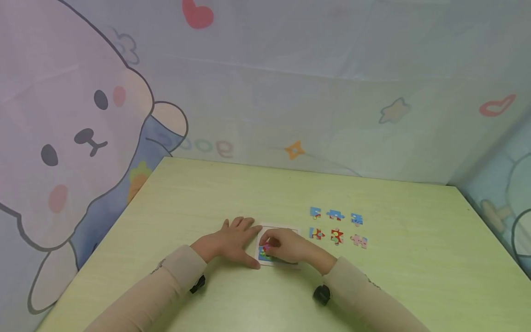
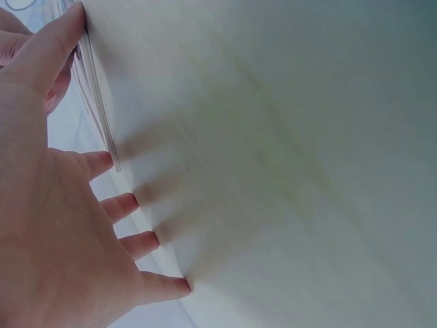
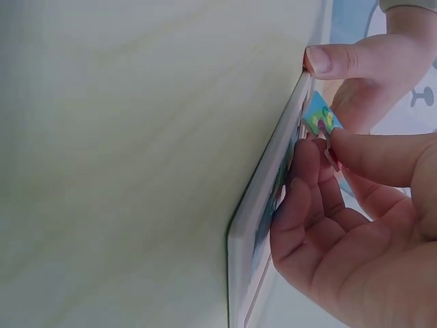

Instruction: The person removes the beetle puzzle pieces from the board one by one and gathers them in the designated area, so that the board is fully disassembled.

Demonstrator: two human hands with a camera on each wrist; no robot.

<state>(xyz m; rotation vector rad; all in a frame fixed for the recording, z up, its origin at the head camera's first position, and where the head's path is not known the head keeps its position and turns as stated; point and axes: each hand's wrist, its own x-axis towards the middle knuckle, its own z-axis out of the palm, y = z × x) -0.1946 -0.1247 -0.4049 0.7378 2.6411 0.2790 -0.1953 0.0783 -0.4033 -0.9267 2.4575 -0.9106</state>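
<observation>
A shallow puzzle board with a pale frame [image 1: 279,225] lies flat on the table. My right hand [image 1: 286,245] is over it and pinches a small jigsaw piece [image 3: 316,113], blue with yellow and green print, between thumb and fingers. In the right wrist view the piece is tilted at the frame's near left part. My left hand [image 1: 232,242] lies to the left with its fingers spread. Its thumb [image 2: 61,37] and a fingertip touch the frame's left edge, while the other fingertips rest on the table. My right hand hides much of the board's inside.
To the right of the board, several loose jigsaw pieces lie in two rows, among them a red and yellow piece [image 1: 337,236] and a pink piece [image 1: 359,240]. A printed cloth [image 1: 265,106] hangs behind the pale table [image 1: 415,276].
</observation>
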